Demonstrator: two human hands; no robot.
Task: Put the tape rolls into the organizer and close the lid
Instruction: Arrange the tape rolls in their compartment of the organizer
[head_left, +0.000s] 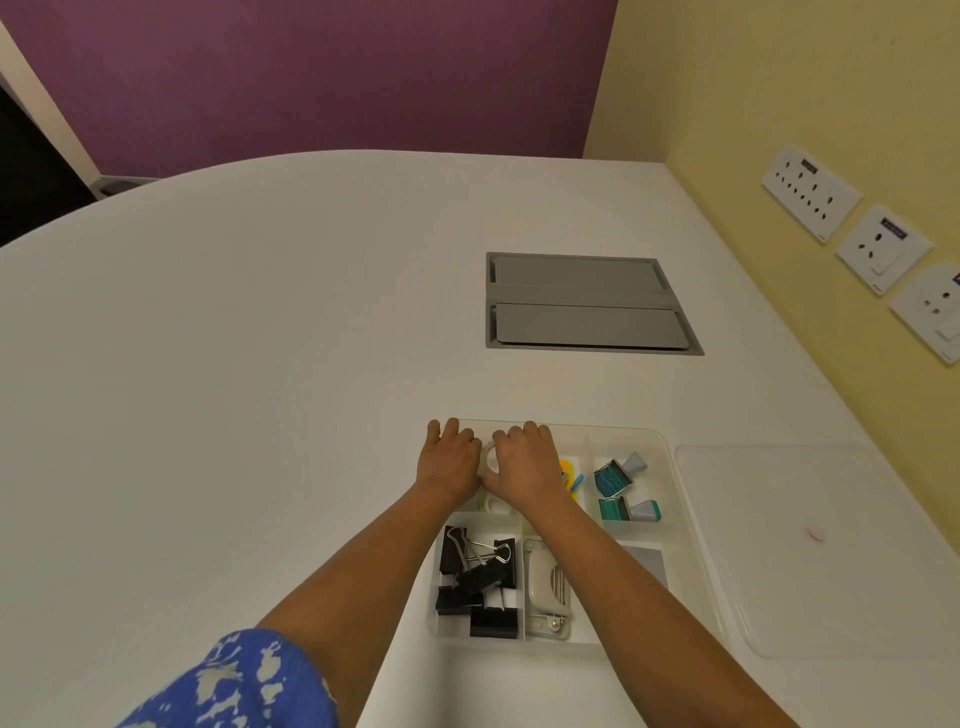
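Observation:
A clear plastic organizer (675, 519) with several compartments lies on the white table. Both my hands are over its far left compartment. My left hand (449, 457) and my right hand (524, 462) together pinch a pale tape roll (489, 453), mostly hidden between the fingers. Another clear tape roll (491, 502) lies in the same compartment, just under my wrists. The clear lid (810, 551) lies flat on the table right of the organizer, apart from it.
Other compartments hold black binder clips (478, 577), a white stapler-like tool (545, 587), teal stamps (618, 483) and coloured notes (570, 475). A grey cable hatch (587, 304) is set in the table beyond. Wall sockets (883, 244) line the yellow wall at right.

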